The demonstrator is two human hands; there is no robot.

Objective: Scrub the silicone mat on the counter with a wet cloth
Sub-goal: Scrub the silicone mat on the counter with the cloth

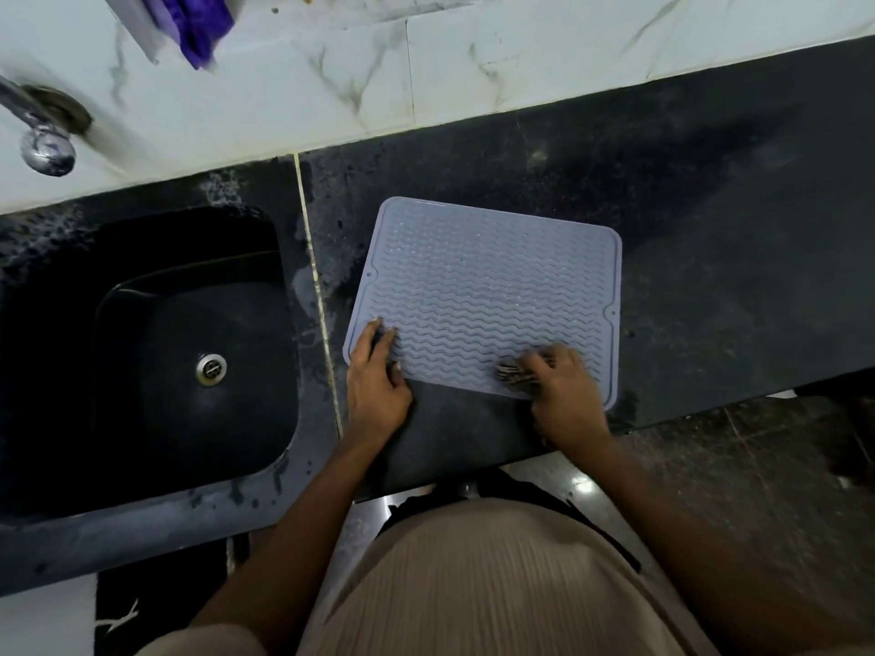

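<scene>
A pale lavender silicone mat with wavy ridges lies flat on the black counter, right of the sink. My left hand presses its straight fingers on the mat's near left corner. My right hand is on the near right part of the mat, fingers curled round a small striped grey cloth that shows only at my fingertips. Most of the cloth is hidden under the hand.
A black sink with a metal drain is sunk into the counter at left. A chrome tap sticks out of the white marble wall above it. A purple item hangs at top left. The counter's front edge runs just below my hands.
</scene>
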